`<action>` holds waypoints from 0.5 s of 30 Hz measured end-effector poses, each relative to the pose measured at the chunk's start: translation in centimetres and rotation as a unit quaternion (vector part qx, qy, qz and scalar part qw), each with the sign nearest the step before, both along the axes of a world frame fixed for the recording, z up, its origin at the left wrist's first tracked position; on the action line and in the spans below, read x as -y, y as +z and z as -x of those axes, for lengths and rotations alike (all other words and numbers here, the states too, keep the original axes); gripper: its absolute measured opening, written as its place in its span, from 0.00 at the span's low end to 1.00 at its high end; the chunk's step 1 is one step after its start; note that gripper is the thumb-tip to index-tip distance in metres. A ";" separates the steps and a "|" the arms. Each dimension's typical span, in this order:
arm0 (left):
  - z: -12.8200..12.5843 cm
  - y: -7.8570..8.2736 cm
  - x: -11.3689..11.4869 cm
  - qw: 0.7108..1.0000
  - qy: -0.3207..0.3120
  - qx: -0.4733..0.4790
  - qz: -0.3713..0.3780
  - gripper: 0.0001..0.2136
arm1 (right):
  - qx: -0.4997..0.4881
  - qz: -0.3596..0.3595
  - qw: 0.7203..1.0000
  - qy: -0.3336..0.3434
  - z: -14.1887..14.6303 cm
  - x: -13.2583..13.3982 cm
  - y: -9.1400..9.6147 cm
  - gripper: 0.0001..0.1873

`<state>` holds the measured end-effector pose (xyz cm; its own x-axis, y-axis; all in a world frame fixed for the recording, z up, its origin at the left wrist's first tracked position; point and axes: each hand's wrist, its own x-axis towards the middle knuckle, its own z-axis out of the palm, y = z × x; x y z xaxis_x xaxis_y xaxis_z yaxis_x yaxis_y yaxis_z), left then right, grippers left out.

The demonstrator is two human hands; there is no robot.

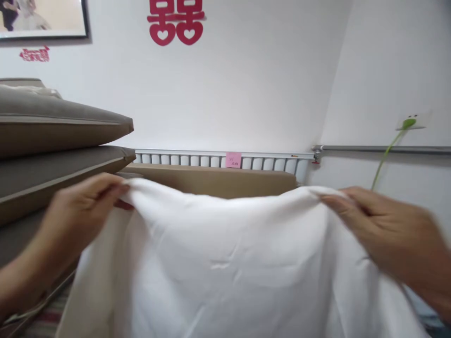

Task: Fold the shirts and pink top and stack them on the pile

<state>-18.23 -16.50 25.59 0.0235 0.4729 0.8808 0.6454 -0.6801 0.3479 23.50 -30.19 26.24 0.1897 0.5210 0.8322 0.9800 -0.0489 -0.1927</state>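
Observation:
A large white cloth (pixel 225 253) hangs spread between my two hands, its top edge sagging a little in the middle. My left hand (pixel 84 206) pinches one upper corner area between thumb and fingers. At the other side my right hand (pixel 380 225) grips the upper edge, thumb in front, slightly blurred. Soft creases cross the cloth's face, and its lower part runs out of the picture. Whether it is a sheet, a cover or a garment I cannot tell.
Thick grey-brown cushions (pixel 63 136) are stacked at the left. Behind the cloth stands a brown padded panel (pixel 211 180) before a white radiator (pixel 176 158) bearing a pink note (pixel 233 160). A green plug (pixel 408 123) with its cord sits in the right wall's socket.

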 end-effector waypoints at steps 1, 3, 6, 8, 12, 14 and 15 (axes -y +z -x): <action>-1.3 -0.8 -2.6 0.998 -0.023 -0.022 0.048 0.12 | 0.011 0.031 0.999 0.030 -0.2 -2.8 -0.7 0.25; -4.5 -2.0 -8.8 0.982 -0.058 -0.067 0.166 0.11 | 0.058 0.126 0.989 0.059 -0.8 -9.6 -1.3 0.21; -10.0 -3.1 -17.8 0.970 -0.025 -0.111 0.215 0.09 | 0.037 0.210 0.976 -0.032 -0.9 -19.9 -1.2 0.16; -12.8 -4.6 -21.5 0.969 -0.014 -0.102 0.224 0.12 | 0.008 0.219 0.974 -0.052 0.2 -24.4 -2.1 0.21; -13.5 -13.3 -20.9 0.965 -0.048 -0.104 0.236 0.22 | 0.015 0.249 0.968 0.013 3.0 -23.4 -11.9 0.31; -10.8 -20.8 -17.6 0.956 -0.081 -0.118 0.258 0.20 | 0.018 0.254 0.962 0.102 2.7 -18.1 -20.8 0.23; -8.8 -24.9 -15.6 0.949 -0.109 -0.117 0.272 0.19 | -0.004 0.244 0.962 0.124 1.8 -14.8 -25.7 0.20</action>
